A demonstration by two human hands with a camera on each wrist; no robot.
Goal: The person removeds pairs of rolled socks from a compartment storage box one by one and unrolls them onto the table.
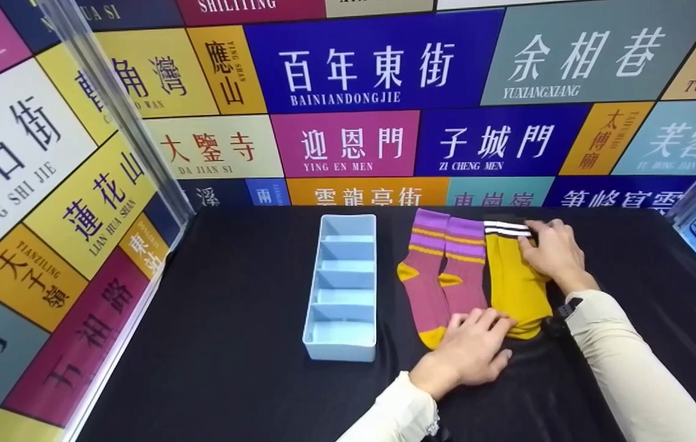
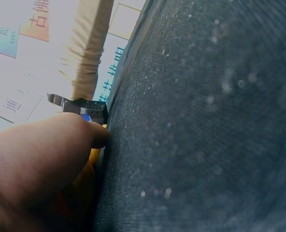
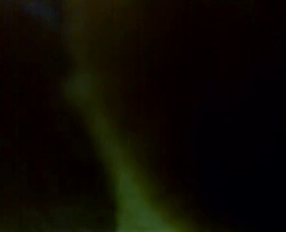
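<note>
Two pink socks (image 1: 427, 285) with purple cuffs, yellow stripes and yellow heels lie side by side on the black cloth. Just right of them are yellow socks (image 1: 510, 276) with a black-and-white striped cuff, seemingly layered at the toe end. My left hand (image 1: 473, 347) rests with its fingertips on the lower ends of the pink and yellow socks, thumb spread on the cloth. At the cuff's right corner, the thumb and fingertips of my right hand (image 1: 555, 248) touch the yellow socks; whether they pinch the fabric is unclear. The right wrist view is dark and blurred.
A light-blue tray (image 1: 340, 351) with several compartments in a row stands left of the socks. Black cloth (image 1: 231, 344) covers the table. Colourful lettered panels (image 1: 348, 144) form the back wall and both sides. In the left wrist view, a cream sleeve (image 2: 87, 48) shows.
</note>
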